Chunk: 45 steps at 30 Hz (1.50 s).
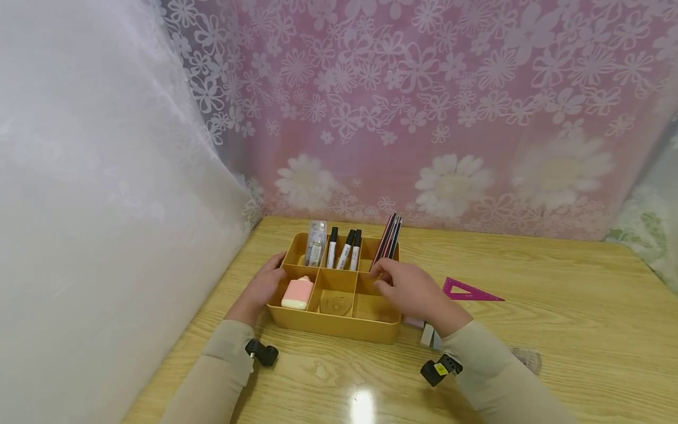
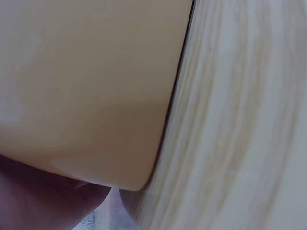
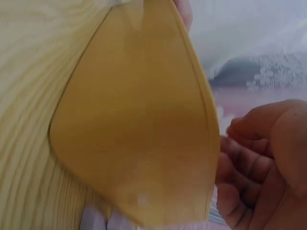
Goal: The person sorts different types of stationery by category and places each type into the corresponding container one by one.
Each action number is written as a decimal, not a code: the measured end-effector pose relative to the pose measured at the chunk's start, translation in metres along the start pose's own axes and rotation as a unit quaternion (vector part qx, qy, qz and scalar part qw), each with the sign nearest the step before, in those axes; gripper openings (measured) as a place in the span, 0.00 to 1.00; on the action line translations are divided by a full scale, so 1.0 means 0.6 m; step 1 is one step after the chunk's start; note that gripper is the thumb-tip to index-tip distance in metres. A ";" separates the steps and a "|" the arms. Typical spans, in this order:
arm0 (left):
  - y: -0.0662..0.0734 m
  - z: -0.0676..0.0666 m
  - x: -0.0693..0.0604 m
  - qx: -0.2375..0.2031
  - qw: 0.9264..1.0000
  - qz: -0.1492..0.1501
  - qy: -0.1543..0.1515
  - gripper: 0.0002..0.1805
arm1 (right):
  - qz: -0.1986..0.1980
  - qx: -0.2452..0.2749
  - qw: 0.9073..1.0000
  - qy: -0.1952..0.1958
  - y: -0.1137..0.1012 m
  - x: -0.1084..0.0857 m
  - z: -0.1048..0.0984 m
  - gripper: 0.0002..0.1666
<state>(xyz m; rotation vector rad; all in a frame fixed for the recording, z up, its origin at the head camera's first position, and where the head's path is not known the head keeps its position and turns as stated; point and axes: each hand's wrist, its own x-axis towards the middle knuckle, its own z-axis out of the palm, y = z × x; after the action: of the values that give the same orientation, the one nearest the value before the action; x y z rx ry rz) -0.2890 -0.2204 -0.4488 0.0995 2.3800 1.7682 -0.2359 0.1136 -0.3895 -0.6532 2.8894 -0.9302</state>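
A yellow desk organizer with several compartments stands on the table. My left hand grips its left rim; in the left wrist view the fingers show at the edge of the wall. Above the front right compartment is my right hand, fingers loosely bent near the divider, with nothing seen in them. Pencils lean in the back right compartment. Black-capped markers stand in the back middle one, clear plastic packs at back left. A pink-and-cream bottle lies front left, a clear round piece front middle.
A magenta set square lies on the wooden table right of the organizer. Small pale blocks sit under the right forearm, and a translucent piece beside the sleeve. A floral curtain hangs behind.
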 end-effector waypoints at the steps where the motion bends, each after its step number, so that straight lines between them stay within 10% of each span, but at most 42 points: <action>1: 0.000 0.000 0.000 0.000 1.000 -0.001 0.000 0.36 | 0.002 0.007 1.000 -0.001 0.007 -0.003 -0.004 0.11; 13: -0.001 0.006 0.001 0.003 1.000 -0.003 0.002 0.35 | 0.018 -0.015 1.000 -0.001 0.087 -0.077 -0.065 0.10; 27: -0.002 0.002 -0.001 -0.002 1.000 -0.002 0.005 0.35 | 0.071 -0.044 0.991 -0.101 0.195 -0.168 -0.100 0.15; 45: 0.004 0.000 -0.002 -0.007 1.000 -0.002 -0.006 0.35 | 0.092 0.065 0.973 -0.201 0.245 -0.195 -0.096 0.26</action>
<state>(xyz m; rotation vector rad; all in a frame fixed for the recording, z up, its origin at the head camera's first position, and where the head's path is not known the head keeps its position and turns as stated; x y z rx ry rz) -0.2880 -0.2201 -0.4464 0.1019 2.3579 1.7777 -0.1941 0.2999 -0.4362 -0.4862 2.4603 -0.8400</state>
